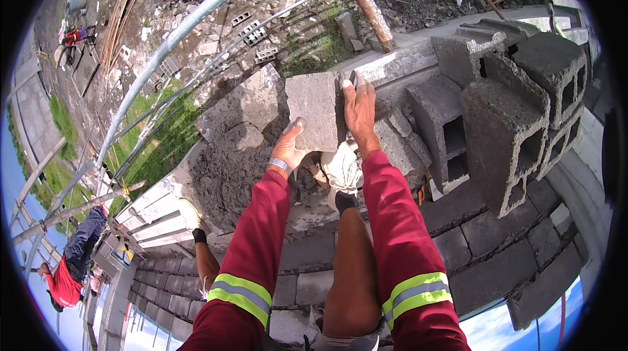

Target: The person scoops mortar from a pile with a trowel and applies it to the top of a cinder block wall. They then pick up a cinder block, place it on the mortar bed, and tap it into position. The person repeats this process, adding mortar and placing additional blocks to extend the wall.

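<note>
Between my two hands is a grey concrete block (313,109), with its flat, rough face turned up. My left hand (286,148) grips its lower left corner, thumb on top; a metal band circles that wrist. On the block's right edge, my right hand (360,109) is closed with the fingers pointing away from me. Wet grey mortar (226,161) lies heaped just left of the block. My white shoe (341,168) is right below the block. To the right, several hollow concrete blocks (504,128) stand stacked, their openings showing.
A curved metal pipe (176,37) and a rusty pole (366,7) cross beyond the wall. Rubble and loose blocks (254,32) lie on the ground below. A person in red (69,279) is at the lower left. Block courses (510,246) run beneath me.
</note>
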Available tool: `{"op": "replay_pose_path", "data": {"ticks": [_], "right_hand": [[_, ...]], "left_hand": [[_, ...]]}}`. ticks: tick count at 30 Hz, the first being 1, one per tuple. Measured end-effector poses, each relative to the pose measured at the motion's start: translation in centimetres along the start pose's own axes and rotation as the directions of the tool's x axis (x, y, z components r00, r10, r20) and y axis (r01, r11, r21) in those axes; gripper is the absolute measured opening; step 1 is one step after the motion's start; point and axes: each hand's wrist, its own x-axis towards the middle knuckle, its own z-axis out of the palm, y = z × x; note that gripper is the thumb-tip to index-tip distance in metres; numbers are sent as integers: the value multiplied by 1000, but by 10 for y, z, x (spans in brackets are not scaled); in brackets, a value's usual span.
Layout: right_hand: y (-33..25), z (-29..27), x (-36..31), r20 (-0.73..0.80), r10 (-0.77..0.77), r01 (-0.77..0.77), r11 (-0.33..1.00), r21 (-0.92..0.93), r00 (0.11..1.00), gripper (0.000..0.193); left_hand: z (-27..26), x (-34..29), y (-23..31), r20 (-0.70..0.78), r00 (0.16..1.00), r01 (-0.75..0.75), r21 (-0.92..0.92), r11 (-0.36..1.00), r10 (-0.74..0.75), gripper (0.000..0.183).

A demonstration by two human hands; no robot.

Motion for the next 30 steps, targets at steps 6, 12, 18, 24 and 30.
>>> {"op": "replay_pose_path", "data": {"ticks": [6,12,18,24,30], "right_hand": [[24,-3,8,91,89,-97,991,92,992,79],[19,-37,11,166,139,-208,816,539,976,70],[13,-137,-54,214,160,-259,366,894,964,65],[15,-241,-181,325,278,-319,-67,945,904,71],[14,-288,-286,291,316,-238,-195,951,903,74]], "left_hand": [[-12,5,3,78,997,22,24,999,-23,74],[-2,-2,13,83,996,9,85,996,-16,74],[62,-27,-3,-51,985,-141,284,948,162,77],[175,-43,-91,44,780,-165,977,137,624,72],[187,-43,-109,132,980,-128,991,-39,149,88]]}}
